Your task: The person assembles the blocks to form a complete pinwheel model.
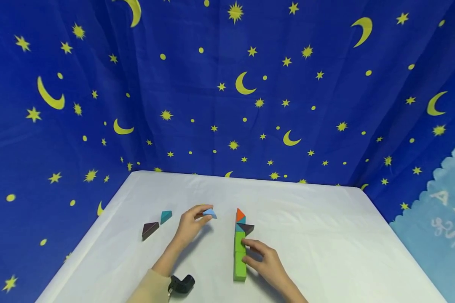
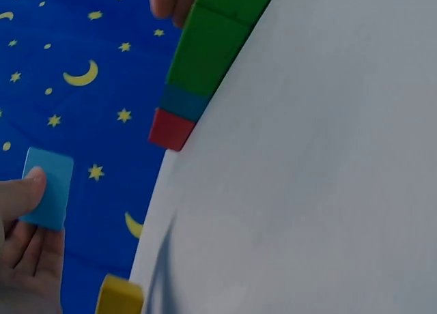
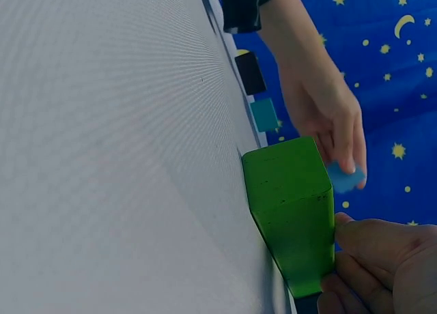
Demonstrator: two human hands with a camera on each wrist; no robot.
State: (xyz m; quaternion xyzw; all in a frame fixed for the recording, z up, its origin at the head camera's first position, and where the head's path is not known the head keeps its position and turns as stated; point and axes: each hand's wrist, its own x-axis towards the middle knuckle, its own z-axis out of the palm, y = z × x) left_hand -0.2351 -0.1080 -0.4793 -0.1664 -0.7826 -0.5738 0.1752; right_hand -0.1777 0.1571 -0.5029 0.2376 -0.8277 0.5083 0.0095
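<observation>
My left hand (image 1: 189, 225) pinches a light blue triangular block (image 1: 210, 213) between thumb and fingers, raised over the table. The left wrist view shows the flat side of this blue block (image 2: 53, 188) under the thumb. My right hand (image 1: 264, 261) is at the right side of two green blocks (image 1: 240, 266) set end to end, its thumb and fingertips spread along that side. Beyond the green blocks, the row continues with teal pieces (image 1: 238, 227), a dark brown triangular block (image 1: 246, 228) jutting right, and an orange triangular block (image 1: 240, 214) at the far end.
On the left of the white table (image 1: 318, 235) lie a teal triangular block (image 1: 166, 216) and a dark brown one (image 1: 150, 230). A yellow block (image 2: 119, 297) shows in the left wrist view. A black device (image 1: 182, 284) is by the left sleeve. Blue star-patterned cloth (image 1: 197, 92) surrounds the table.
</observation>
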